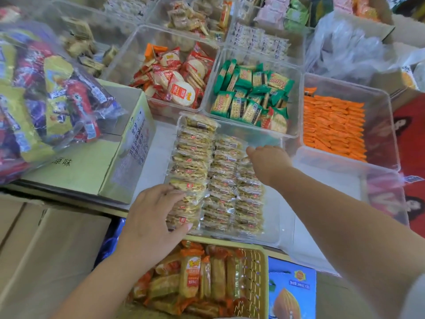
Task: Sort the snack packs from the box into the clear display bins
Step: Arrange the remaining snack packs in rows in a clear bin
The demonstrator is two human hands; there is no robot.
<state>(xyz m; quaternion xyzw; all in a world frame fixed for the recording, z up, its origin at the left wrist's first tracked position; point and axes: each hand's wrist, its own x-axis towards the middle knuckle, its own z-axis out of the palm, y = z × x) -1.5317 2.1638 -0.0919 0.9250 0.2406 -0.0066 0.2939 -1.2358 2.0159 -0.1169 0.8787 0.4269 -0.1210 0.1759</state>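
A clear bin (276,236) in front of me holds yellow cracker packs (220,180) stacked on edge in three rows. My left hand (151,217) clasps the near end of the left row, thumb and fingers around several packs. My right hand (269,164) reaches over the far end of the right row, fingers curled down onto the packs; whether it grips any is hidden. A cardboard box (92,166) stands to the left.
Other clear bins behind hold red round crackers (174,81), green packs (250,95) and orange packs (333,127). A bag of mixed snacks (46,100) lies on the box. A yellow basket (253,282) of orange-wrapped bars sits near me.
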